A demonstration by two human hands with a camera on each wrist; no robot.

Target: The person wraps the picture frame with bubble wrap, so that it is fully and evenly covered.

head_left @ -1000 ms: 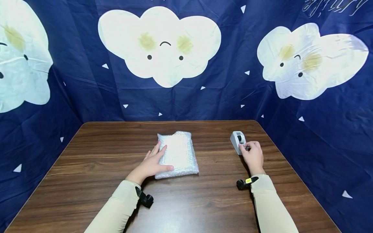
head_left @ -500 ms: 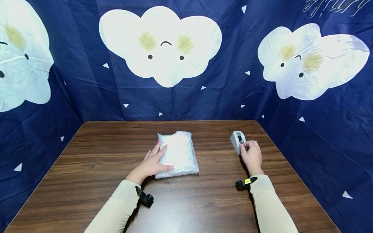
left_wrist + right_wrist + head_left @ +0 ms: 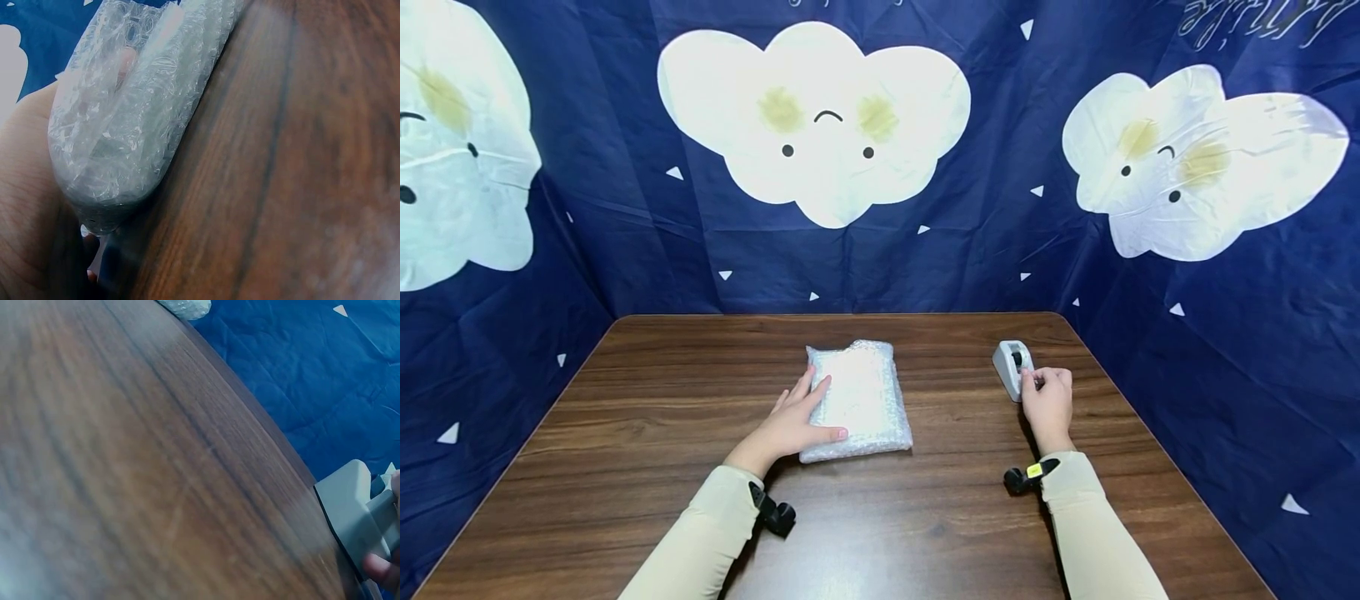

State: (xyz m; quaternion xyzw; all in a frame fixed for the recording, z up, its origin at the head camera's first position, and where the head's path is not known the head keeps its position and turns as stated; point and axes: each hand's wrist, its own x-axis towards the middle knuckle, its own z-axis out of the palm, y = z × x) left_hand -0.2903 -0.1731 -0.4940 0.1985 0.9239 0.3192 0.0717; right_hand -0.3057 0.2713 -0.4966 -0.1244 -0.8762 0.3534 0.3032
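A flat package in bubble wrap (image 3: pixel 856 400) lies on the table in the head view. My left hand (image 3: pixel 782 429) rests on its left side with fingers spread, the thumb on the lower part. In the left wrist view, the clear bubble wrap (image 3: pixel 125 137) bulges beside the palm. A small grey tape dispenser (image 3: pixel 1011 367) stands at the right. At its near end, my right hand (image 3: pixel 1048 408) holds thumb and fingers together in a pinch. The right wrist view shows a fingertip against the dispenser body (image 3: pixel 353 512); a strip of tape cannot be made out.
The brown wooden table (image 3: pixel 700 367) has its far edge against a dark blue curtain (image 3: pixel 880 267) with white clouds. More curtain hangs at the left and right sides. A black wrist camera (image 3: pixel 775 512) sits on each wrist.
My right hand has shifted slightly left at the dispenser's near end, its fingers drawn closer to the thumb. The left hand, package and dispenser have stayed in place.
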